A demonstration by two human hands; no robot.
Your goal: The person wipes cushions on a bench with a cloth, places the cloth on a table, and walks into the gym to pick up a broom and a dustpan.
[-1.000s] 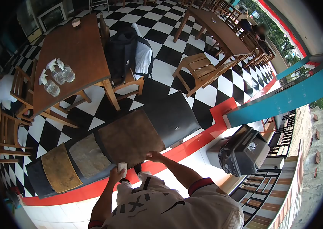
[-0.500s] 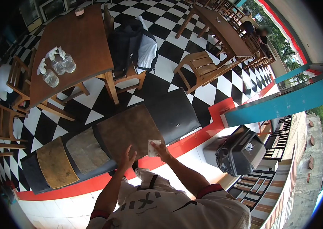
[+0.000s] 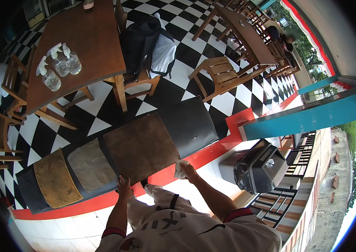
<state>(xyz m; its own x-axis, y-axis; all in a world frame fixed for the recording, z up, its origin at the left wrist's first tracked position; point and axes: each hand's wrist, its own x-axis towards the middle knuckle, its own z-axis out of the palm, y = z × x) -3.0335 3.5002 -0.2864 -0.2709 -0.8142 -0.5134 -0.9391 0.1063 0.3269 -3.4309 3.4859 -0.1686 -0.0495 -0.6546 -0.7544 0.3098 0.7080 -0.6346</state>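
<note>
A crumpled white cloth [image 3: 181, 169] is in my right hand [image 3: 189, 172], near the lower right corner of a large brown mat [image 3: 141, 147]. My left hand [image 3: 124, 187] is by the lower left corner of that mat, its fingers apart and nothing visible in them. The brown mat lies on a long black surface [image 3: 189, 126]. On the same surface to the left are a grey mat [image 3: 90, 165] and a yellowish-brown mat [image 3: 57, 178]. Whether my left fingertips touch the brown mat is too small to tell.
A wooden table [image 3: 81, 42] bears several clear spray bottles [image 3: 52, 80]. A black backpack [image 3: 138, 46] rests on a chair. At right stands a black bin [image 3: 262, 166] beside a teal beam [image 3: 308, 119]. One person sits at far left, another at the upper right.
The cloth passed from my left hand to my right. Since then my right hand has moved right with it, and my left hand has moved left and down, away from the brown mat's middle.
</note>
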